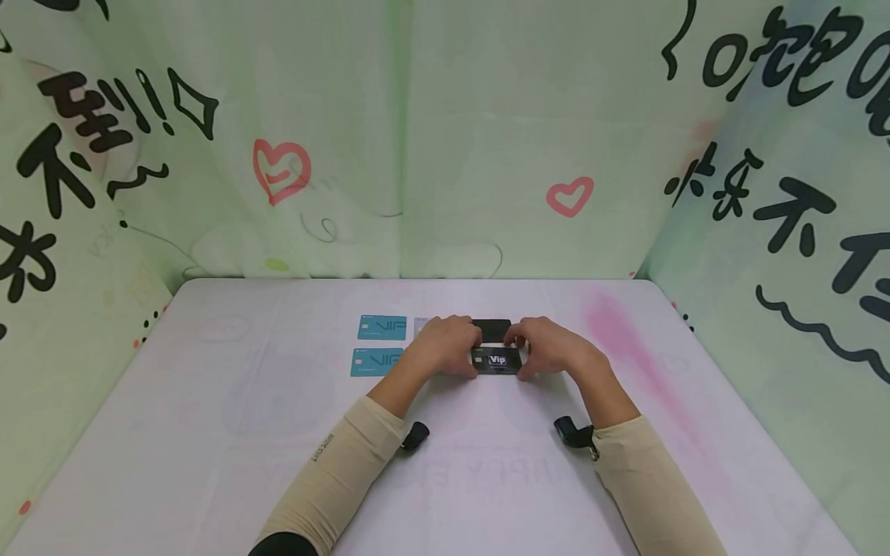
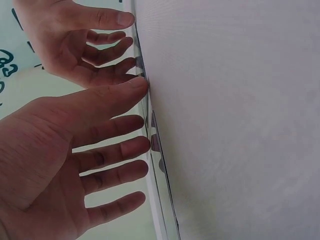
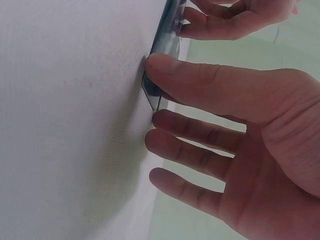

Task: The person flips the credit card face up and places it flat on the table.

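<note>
A black card marked "Vip" [image 1: 497,361] lies flat on the table between the two hands. My left hand [image 1: 450,344] is at its left end, thumb low and fingers extended loosely; in the left wrist view the thumb tip comes down at the table surface. At the card's right end is my right hand [image 1: 554,344]. Its thumb [image 3: 167,64] touches the card's near corner in the right wrist view, the other fingers reaching out almost straight. Just behind lies a second black card [image 1: 491,330]. A pale card [image 1: 420,324] is mostly hidden by the left hand.
To the left, two blue VIP cards [image 1: 382,327] lie one behind the other. The white table [image 1: 278,432] runs back to a green curtain [image 1: 473,154] with hearts and black writing. Black wrist devices [image 1: 574,432] stick out below both forearms.
</note>
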`<state>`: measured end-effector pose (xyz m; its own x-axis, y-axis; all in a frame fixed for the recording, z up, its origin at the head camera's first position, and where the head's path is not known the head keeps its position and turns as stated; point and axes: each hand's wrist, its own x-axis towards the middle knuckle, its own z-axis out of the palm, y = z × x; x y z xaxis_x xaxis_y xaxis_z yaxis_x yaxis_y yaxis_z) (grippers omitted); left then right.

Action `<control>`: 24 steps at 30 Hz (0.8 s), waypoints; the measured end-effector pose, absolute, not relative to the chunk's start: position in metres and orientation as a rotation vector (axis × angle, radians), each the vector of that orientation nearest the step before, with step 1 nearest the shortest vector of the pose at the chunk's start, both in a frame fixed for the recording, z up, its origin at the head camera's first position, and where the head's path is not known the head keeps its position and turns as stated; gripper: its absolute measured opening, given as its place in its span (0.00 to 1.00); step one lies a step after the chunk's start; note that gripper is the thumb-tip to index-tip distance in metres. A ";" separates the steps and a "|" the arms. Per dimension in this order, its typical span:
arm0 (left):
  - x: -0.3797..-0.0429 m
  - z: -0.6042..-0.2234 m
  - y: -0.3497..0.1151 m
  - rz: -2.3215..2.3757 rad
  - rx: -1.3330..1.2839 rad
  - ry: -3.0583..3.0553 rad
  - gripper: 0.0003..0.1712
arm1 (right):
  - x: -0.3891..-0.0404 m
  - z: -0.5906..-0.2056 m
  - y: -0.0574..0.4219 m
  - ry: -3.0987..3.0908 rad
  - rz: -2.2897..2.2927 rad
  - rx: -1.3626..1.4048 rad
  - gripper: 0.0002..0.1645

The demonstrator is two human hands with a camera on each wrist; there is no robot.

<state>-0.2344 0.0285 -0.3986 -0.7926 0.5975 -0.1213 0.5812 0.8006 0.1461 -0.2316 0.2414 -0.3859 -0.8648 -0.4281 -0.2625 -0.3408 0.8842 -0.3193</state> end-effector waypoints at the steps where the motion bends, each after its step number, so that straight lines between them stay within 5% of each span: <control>1: -0.234 -0.399 0.028 0.147 0.938 2.830 0.25 | -0.231 -0.386 0.241 2.727 -0.376 -0.573 0.31; 24: -0.230 -0.403 0.011 0.290 0.790 2.829 0.26 | -0.226 -0.390 0.241 2.742 -0.449 -0.580 0.23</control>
